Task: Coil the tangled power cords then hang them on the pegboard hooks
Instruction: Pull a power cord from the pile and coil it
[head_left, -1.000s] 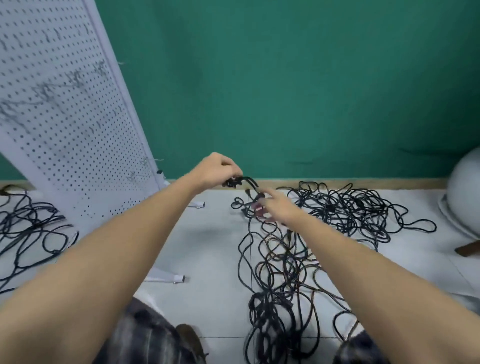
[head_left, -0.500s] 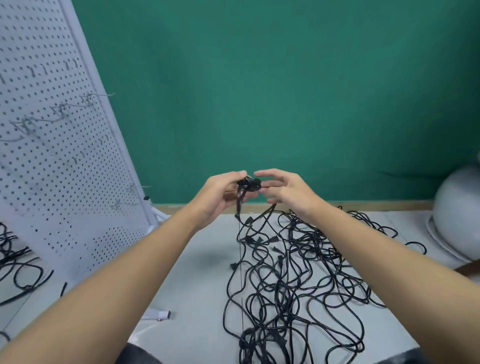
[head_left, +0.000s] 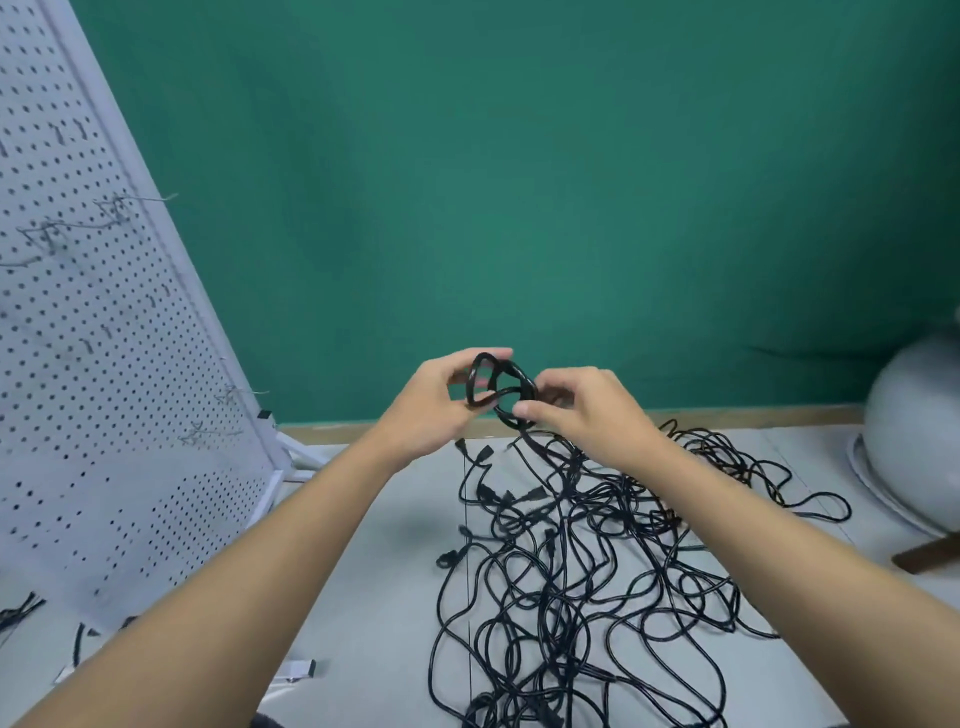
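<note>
The left hand (head_left: 434, 408) and right hand (head_left: 589, 410) are meeting near the centre of the view, both pinching a small coil (head_left: 500, 391) of black cord between them. The left thumb and fingers are curling round its nine o'clock side, and the right fingers are closing on its four o'clock side. Only a couple of tight loops are showing. The cord's tail is dropping at six o'clock into the pile (head_left: 597, 551), which is sprawling on the floor toward five o'clock, knotted and uncoiled. The pegboard (head_left: 104, 374) is standing at nine o'clock, and its hooks (head_left: 130, 203), though blurred, are carrying nothing I can make out. By my reading the job is just starting: one coil being wound, the pile waiting, nothing hanging.
</note>
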